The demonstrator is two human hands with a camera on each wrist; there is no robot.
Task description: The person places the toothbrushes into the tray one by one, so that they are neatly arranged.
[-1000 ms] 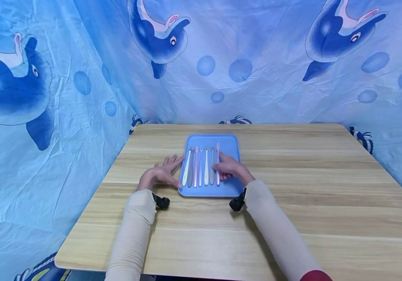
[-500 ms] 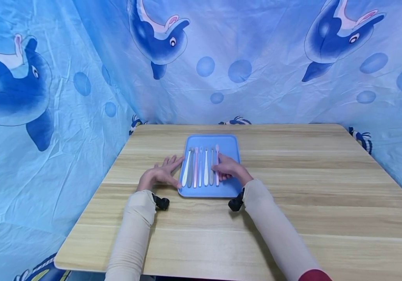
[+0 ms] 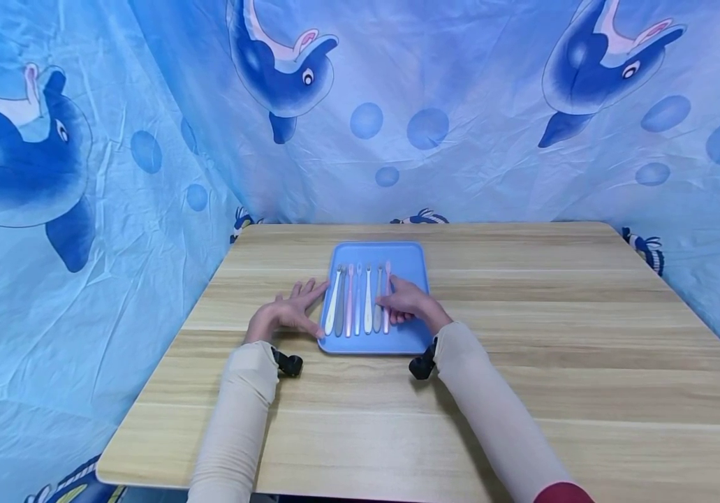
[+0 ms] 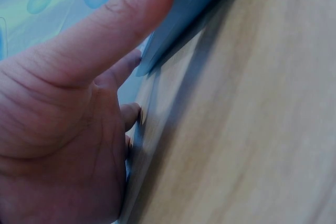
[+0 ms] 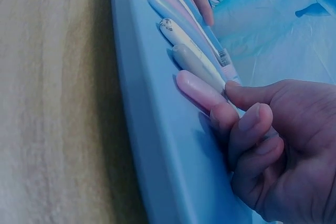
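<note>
A row of toothbrushes lies side by side on a blue tray [image 3: 408, 260], in white, grey, pink and blue. At the row's right end, my right hand [image 3: 411, 300] pinches a pink toothbrush [image 5: 199, 91] by its handle between thumb and fingers. Just left of it lies a grey toothbrush [image 5: 195, 66], close to my right thumb tip. Further left come a white toothbrush [image 3: 369, 311] and a blue toothbrush [image 3: 357, 307]. My left hand [image 3: 292, 311] is spread at the tray's left edge, its thumb and a finger touching the rim; the left wrist view shows its thumb against the tray side.
The tray rests on a light wooden table [image 3: 523, 328], towards its far side. Behind and to the left hangs a blue curtain [image 3: 460, 175] printed with dolphins. Each wrist carries a small black camera [image 3: 422, 365].
My right hand and the pink toothbrush have shifted slightly left, closer to the grey toothbrush. My left hand has stayed at the tray's edge.
</note>
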